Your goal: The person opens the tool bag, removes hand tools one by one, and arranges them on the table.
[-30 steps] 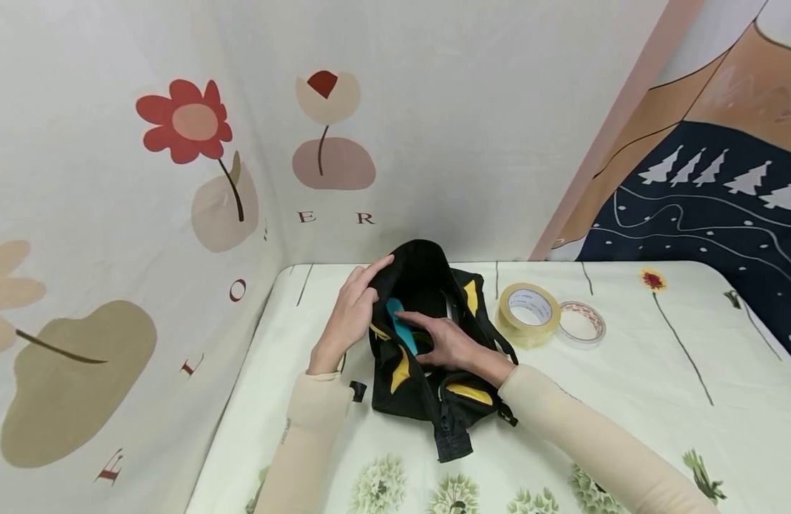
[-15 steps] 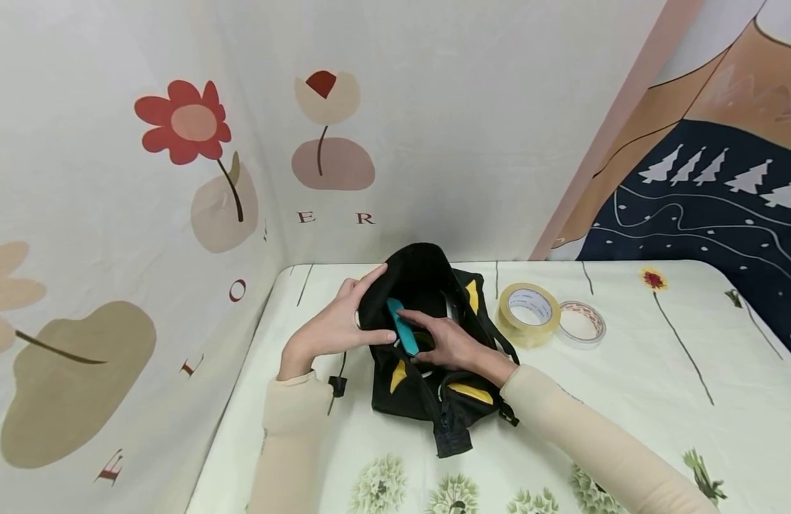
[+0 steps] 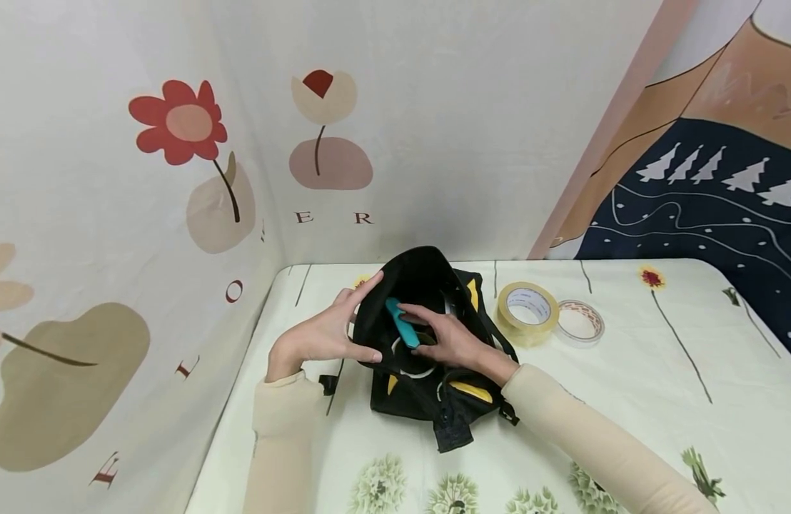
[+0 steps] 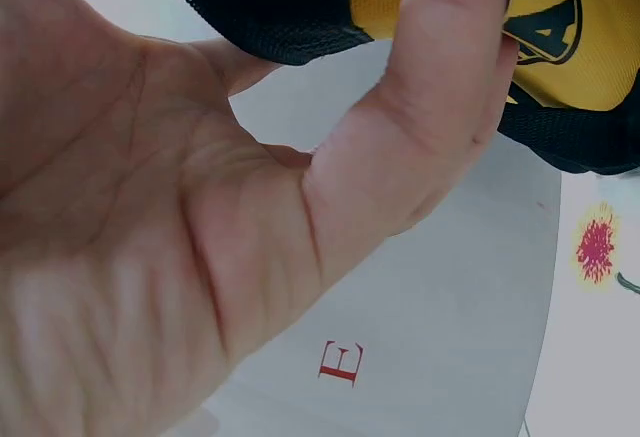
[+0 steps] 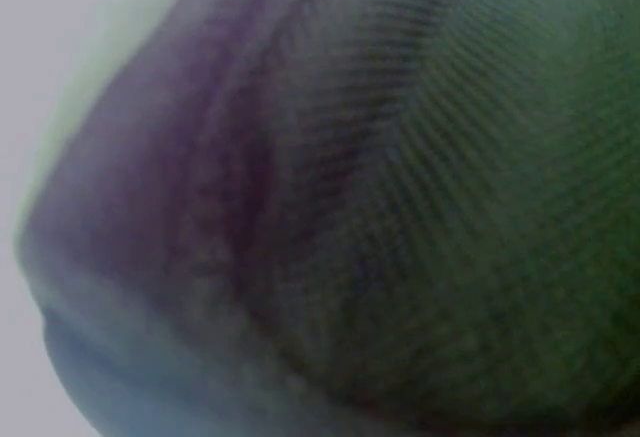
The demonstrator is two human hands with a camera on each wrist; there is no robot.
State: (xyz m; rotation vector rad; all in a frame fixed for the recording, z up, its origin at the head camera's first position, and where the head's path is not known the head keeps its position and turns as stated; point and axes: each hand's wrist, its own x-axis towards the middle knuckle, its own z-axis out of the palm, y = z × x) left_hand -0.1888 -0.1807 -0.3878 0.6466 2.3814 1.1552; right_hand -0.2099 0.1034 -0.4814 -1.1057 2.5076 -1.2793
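A black bag with yellow patches (image 3: 395,403) lies on the table, its mouth gaping. My left hand (image 3: 325,332) grips the left side of the bag's rim, thumb in front and fingers behind. In the left wrist view, that hand's fingers curl at the black and yellow fabric (image 4: 290,7). Inside the mouth, my right hand (image 3: 460,346) pinches a teal oblong item (image 3: 402,325) between thumb and fingers. Below the teal item, a pale ring-shaped edge (image 3: 417,375) shows in the bag. Blurred dark ribbed fabric (image 5: 420,207) fills most of the right wrist view.
Right of the bag stand yellowish packing tape (image 3: 524,334) and, beside it, a thinner clear tape roll (image 3: 600,332). A flower-printed cloth covers the table (image 3: 627,378). Printed fabric walls (image 3: 460,143) rise behind and at the left.
My left hand has shifted left and down along the rim, its thumb now in front, and pulled the mouth wider leftward. A pale ring edge has come into view. My right hand barely moved.
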